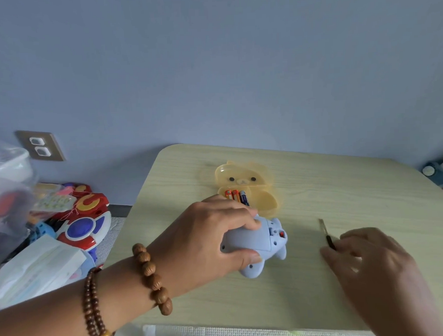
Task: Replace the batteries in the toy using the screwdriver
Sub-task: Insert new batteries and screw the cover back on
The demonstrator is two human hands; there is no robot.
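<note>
A pale blue plastic toy [264,241] lies belly-up on the light wooden table [316,189], its battery cover and a small red part facing up. My left hand [205,241] grips its body from the left, thumb near me and fingers on the far side. A thin screwdriver [325,233] lies to the toy's right, metal tip pointing away. My right hand [374,263] rests over its dark handle, fingers curled around it. Behind the toy stands an open yellow bear-shaped case [248,184] with three batteries [236,196] inside.
Off the table's left edge lie a red, white and blue toy [84,223], a clear plastic bin [7,190] and white packets [35,270]. A wall socket [40,146] is on the blue wall. A blue object [439,171] sits at the far right.
</note>
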